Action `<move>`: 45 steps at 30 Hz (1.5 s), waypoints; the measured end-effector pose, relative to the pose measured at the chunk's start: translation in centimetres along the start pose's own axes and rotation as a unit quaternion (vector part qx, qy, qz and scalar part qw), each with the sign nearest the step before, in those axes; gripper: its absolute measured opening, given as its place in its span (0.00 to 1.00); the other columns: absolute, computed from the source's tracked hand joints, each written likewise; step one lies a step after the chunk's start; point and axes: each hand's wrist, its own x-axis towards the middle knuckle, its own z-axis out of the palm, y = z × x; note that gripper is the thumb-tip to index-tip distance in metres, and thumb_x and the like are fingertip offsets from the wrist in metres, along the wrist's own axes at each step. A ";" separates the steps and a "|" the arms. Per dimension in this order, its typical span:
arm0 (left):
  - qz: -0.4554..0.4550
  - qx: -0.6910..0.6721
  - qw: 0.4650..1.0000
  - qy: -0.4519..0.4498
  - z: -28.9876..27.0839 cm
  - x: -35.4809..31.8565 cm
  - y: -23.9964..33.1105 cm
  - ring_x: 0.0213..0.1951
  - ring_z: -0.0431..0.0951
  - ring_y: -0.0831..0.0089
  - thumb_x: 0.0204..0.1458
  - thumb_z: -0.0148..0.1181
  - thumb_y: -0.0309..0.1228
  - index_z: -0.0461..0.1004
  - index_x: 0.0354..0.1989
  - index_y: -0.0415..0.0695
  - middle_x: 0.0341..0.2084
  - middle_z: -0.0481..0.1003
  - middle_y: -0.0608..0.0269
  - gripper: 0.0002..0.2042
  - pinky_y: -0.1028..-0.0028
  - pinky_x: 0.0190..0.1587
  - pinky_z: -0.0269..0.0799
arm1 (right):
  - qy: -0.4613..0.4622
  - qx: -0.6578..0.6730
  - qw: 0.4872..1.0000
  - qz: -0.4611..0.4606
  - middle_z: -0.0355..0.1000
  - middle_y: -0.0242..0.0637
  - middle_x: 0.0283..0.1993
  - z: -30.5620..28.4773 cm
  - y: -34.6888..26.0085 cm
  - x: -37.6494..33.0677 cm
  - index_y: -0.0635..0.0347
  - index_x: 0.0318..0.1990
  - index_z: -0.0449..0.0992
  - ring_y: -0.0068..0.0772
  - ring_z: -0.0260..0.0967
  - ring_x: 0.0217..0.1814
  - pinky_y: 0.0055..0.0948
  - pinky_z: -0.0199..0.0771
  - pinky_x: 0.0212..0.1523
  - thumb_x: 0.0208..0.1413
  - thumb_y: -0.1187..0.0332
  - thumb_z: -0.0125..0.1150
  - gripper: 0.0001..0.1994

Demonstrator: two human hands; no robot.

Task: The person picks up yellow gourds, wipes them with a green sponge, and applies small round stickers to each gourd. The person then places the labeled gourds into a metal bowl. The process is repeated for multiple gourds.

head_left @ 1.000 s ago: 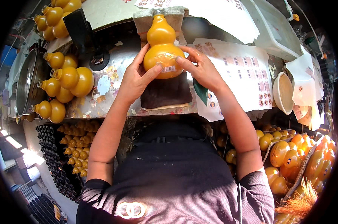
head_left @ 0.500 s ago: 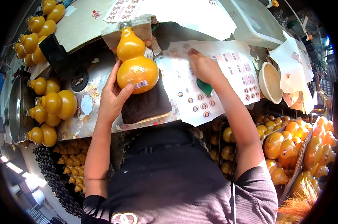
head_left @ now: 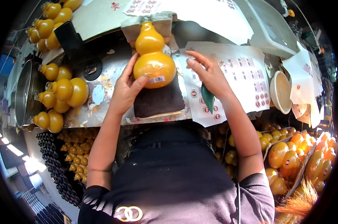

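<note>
An amber gourd-shaped bottle [head_left: 152, 65] lies with its clear neck on a folded cloth pad [head_left: 129, 33] and its round base toward me, over a dark mat [head_left: 159, 102]. My left hand [head_left: 127, 89] grips the lower bulb, thumb beside a small barcode label [head_left: 156, 79]. Just right of the bottle is my right hand [head_left: 214, 79], above a sheet of stickers [head_left: 256, 76]. A green flat scraper-like piece [head_left: 207, 99] is tucked under its curled fingers. Its thumb and forefinger reach forward; whether a sticker is between them I cannot make out.
More gourd bottles [head_left: 62, 89] stand at the left beside a metal basin [head_left: 24, 99]. A black phone-like slab [head_left: 70, 39] rises behind them. On the right are a white bowl [head_left: 280, 91], a clear plastic bin [head_left: 267, 31] and boxed orange gourds [head_left: 282, 155] below the table edge.
My right hand has lifted off the upper left of the sticker sheet and come nearer the bottle, the green piece still in it. My left hand keeps its grip. The whole view has shifted slightly.
</note>
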 end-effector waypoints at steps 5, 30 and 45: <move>-0.001 0.006 1.000 -0.010 0.0 0.1 0.0 0.60 0.65 0.68 0.53 0.64 0.37 0.47 0.69 0.36 0.61 0.61 0.52 0.41 0.71 0.61 0.61 | -0.067 -0.049 0.997 0.003 0.69 0.33 0.28 3.1 -3.0 0.1 0.65 0.62 0.65 0.26 0.68 0.33 0.25 0.68 0.39 0.47 0.41 0.65 0.42; 0.033 -0.007 0.998 -0.056 -0.7 0.2 -0.6 0.63 0.62 0.66 0.52 0.66 0.38 0.42 0.70 0.37 0.62 0.58 0.51 0.45 0.70 0.63 0.58 | -0.011 -0.088 0.994 -0.059 0.69 0.39 0.31 4.9 -1.8 -0.4 0.62 0.61 0.66 0.30 0.68 0.34 0.28 0.70 0.38 0.43 0.43 0.70 0.42; 0.022 0.030 0.998 -0.046 -1.3 0.2 -0.6 0.61 0.64 0.68 0.55 0.61 0.45 0.47 0.70 0.37 0.60 0.62 0.51 0.41 0.73 0.61 0.60 | -0.017 0.022 1.000 0.011 0.69 0.35 0.33 5.1 -1.2 -0.6 0.61 0.62 0.66 0.28 0.68 0.38 0.25 0.67 0.44 0.48 0.42 0.65 0.39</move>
